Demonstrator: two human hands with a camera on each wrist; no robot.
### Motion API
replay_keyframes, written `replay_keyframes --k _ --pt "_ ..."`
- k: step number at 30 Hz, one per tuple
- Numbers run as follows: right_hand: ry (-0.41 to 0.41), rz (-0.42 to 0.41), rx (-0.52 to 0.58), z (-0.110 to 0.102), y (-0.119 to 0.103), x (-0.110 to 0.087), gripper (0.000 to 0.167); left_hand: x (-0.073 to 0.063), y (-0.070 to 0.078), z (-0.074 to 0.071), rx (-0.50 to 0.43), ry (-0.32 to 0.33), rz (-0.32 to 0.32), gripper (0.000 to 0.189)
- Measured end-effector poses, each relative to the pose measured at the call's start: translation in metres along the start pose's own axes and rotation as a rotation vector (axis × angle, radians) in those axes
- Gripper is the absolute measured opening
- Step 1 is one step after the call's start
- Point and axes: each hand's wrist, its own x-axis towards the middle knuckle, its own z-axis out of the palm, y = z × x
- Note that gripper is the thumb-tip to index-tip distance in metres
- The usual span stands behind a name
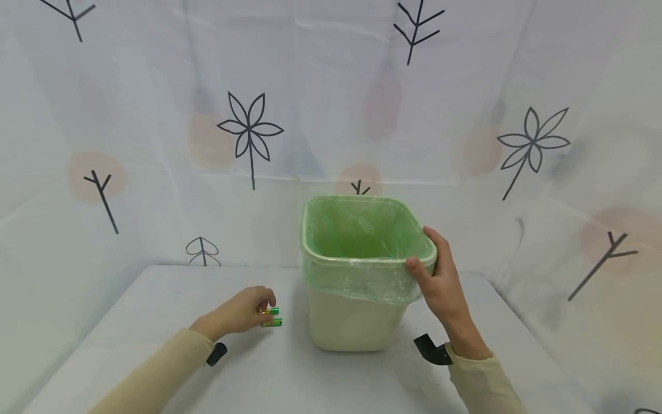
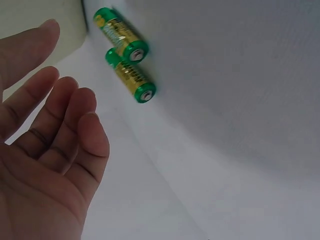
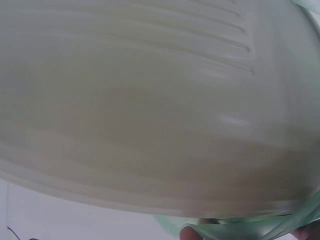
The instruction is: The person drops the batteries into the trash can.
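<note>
Two green-and-gold batteries lie side by side on the white table; the left wrist view has one battery [image 2: 120, 34] against the other battery [image 2: 132, 79]. My left hand [image 1: 240, 310] is right over them in the head view. Its loosely bent fingers [image 2: 65, 107] and its thumb stand apart from the batteries, with nothing between them. A cream trash bin [image 1: 357, 330] stands upright to the right of the batteries, lined with a thin green plastic bag [image 1: 362, 282] folded over its rim. My right hand [image 1: 445, 287] grips the bin's right front corner, thumb on the rim and fingers around the side.
The white table [image 1: 289, 379] ends at a white cloth backdrop [image 1: 320, 86] printed with plants, which also hangs along both sides. Black straps sit at the left wrist [image 1: 216, 354] and the right wrist [image 1: 433, 351].
</note>
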Motion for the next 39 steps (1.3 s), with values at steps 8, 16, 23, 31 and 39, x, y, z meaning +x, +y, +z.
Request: replay_keyframes --k 8,16,23,31,39 --pt "-0.008 0.0 0.007 0.0 0.003 -0.001 0.065 0.004 -0.01 0.017 0.011 -0.039 0.018 0.022" --pt "-0.008 -0.007 0.001 0.001 0.004 0.0 0.066 0.006 -0.013 0.024 0.033 -0.078 -0.006 0.024" --pt "-0.003 -0.006 0.011 0.0 0.003 0.0 0.065 0.006 -0.012 0.026 0.04 -0.101 -0.003 0.023" --pt "-0.006 -0.009 0.004 0.0 0.003 0.0 0.065 0.006 -0.012 0.031 -0.027 -0.161 0.013 0.02" --pt "-0.001 -0.015 0.002 -0.001 0.002 0.001 0.065 0.006 -0.008 0.031 -0.082 -0.184 0.03 0.022"
